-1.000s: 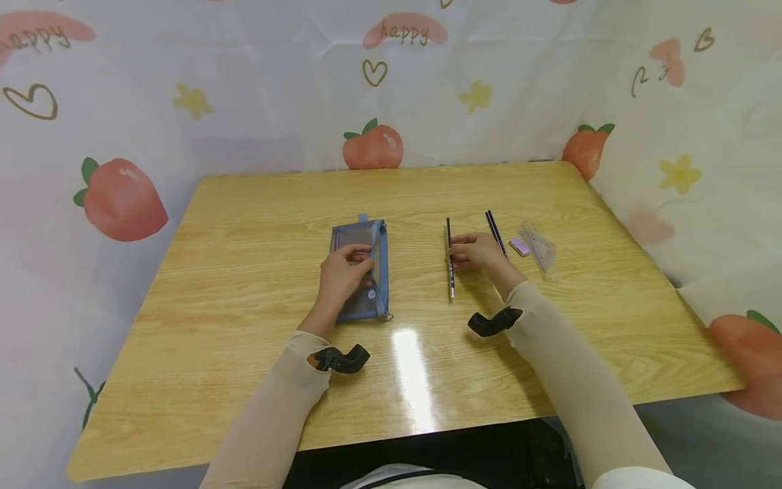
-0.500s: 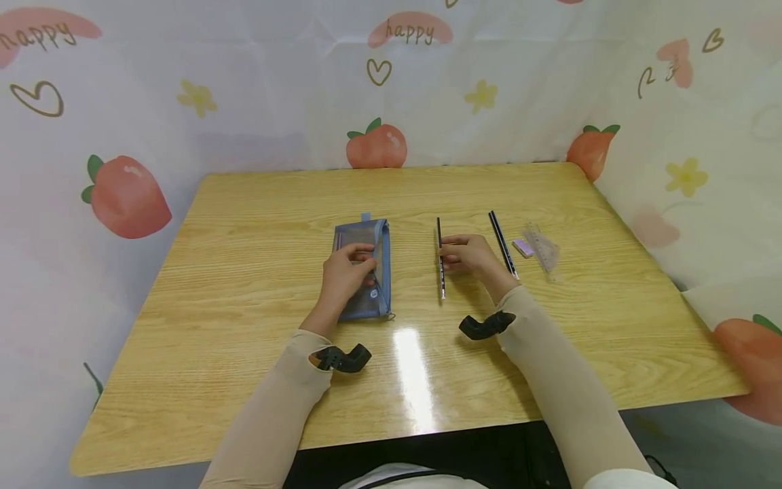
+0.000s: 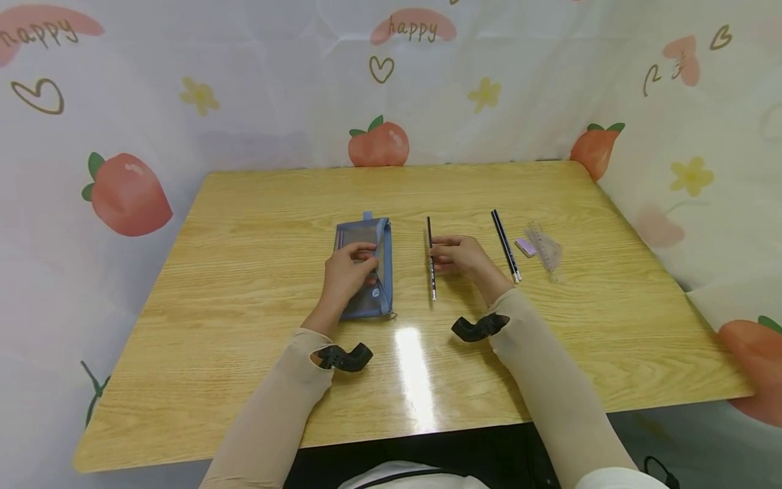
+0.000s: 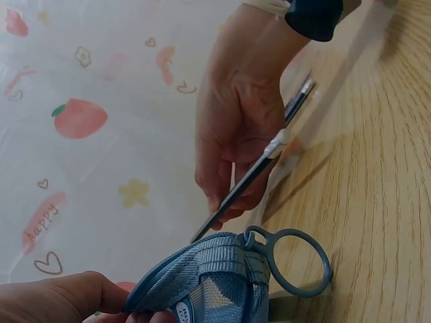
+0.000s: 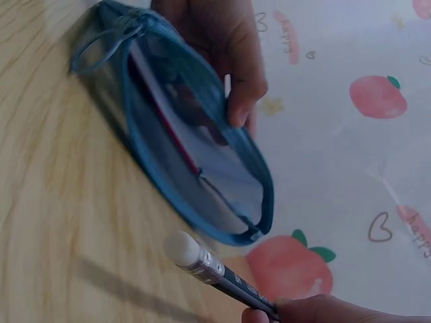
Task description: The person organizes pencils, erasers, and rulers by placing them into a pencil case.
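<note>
The left hand (image 3: 345,275) pinches the edge of the open pouch (image 3: 357,234) on the counter (image 3: 256,238), its mouth facing 3 o'clock. Near it at 3 o'clock, the right hand (image 3: 461,255) pinches a pencil (image 3: 432,280), white tip (image 5: 182,249) toward 6. Beyond, also at 3, lie two spare pencils (image 3: 506,244), an eraser (image 3: 526,247) and a set square (image 3: 550,255).

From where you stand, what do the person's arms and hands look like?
Both sleeves are plain beige, each with a curved black piece at the wrist. White fabric shows at the right sleeve's near end. Both hands are bare.
</note>
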The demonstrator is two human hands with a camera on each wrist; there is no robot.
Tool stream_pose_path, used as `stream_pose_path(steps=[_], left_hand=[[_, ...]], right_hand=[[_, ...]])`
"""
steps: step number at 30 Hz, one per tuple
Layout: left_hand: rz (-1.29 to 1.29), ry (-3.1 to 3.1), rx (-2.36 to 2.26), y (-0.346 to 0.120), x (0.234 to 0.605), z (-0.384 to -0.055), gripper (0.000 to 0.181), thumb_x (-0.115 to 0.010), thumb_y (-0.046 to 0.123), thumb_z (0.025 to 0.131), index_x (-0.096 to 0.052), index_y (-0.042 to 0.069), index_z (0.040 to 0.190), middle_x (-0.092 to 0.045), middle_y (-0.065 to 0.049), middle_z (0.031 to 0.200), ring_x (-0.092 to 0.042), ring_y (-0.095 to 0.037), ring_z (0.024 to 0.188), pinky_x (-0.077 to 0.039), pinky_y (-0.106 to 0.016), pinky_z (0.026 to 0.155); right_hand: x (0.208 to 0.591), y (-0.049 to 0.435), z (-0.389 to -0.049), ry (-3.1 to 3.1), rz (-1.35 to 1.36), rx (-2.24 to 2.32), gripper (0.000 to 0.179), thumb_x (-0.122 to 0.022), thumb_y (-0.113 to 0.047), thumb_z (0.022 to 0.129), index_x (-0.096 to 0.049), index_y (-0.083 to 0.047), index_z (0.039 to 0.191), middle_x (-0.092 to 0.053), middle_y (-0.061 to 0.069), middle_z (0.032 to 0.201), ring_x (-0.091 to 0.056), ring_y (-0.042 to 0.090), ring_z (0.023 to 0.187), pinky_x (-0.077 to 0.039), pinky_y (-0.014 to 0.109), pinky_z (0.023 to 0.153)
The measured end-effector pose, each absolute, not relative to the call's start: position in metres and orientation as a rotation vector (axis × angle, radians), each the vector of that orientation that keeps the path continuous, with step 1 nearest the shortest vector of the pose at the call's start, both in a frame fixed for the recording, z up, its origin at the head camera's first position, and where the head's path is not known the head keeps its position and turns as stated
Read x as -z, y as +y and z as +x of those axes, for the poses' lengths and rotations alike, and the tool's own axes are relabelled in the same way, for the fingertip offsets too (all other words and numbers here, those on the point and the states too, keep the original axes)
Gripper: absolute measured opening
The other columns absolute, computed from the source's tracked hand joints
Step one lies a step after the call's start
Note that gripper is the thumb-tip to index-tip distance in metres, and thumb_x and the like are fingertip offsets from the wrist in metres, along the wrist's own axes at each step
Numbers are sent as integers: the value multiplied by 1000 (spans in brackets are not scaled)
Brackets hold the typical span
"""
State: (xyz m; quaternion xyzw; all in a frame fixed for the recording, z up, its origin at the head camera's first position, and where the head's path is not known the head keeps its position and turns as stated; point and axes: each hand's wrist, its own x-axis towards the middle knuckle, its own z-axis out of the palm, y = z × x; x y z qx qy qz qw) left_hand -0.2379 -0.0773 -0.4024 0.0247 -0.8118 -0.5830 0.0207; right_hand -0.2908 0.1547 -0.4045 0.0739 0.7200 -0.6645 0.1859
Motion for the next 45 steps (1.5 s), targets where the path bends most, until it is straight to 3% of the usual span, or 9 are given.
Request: stream_pose_path(steps=[6, 19, 32, 45], left_hand=[[74, -2521, 1808, -78, 404, -240, 28, -64, 12, 78, -64, 11, 106, -62, -4, 90, -63, -17, 62, -55, -26, 50], [85, -2519, 1805, -78, 403, -240, 28, -64, 12, 77, -64, 12, 106, -62, -4, 90, -63, -18, 59, -55, -26, 48], [97, -2501, 1854, -77, 403, -239, 28, -64, 11, 77, -64, 13, 106, -62, -5, 90, -63, -19, 61, -56, -29, 50], [88, -2481, 1900, -75, 403, -240, 29, -64, 12, 78, -64, 10, 107, -63, -6, 91, -63, -19, 63, -56, -29, 51]], right_hand=[[403, 148, -291, 1965, 202, 1957, 40, -61, -4, 83, -53, 0, 122, -57, 14, 105, -61, 14, 72, -54, 34, 78], [406, 130, -289, 1908, 164, 1958, 38, -60, -2, 84, -53, 2, 121, -60, 10, 92, -62, 16, 72, -55, 34, 72], [409, 113, -284, 1877, 113, 1945, 38, -60, -3, 84, -53, 1, 121, -61, 15, 98, -62, 18, 72, -56, 33, 69], [410, 100, -283, 1868, 51, 1961, 37, -60, -4, 85, -54, 2, 121, -63, 11, 94, -63, 18, 74, -56, 31, 67]])
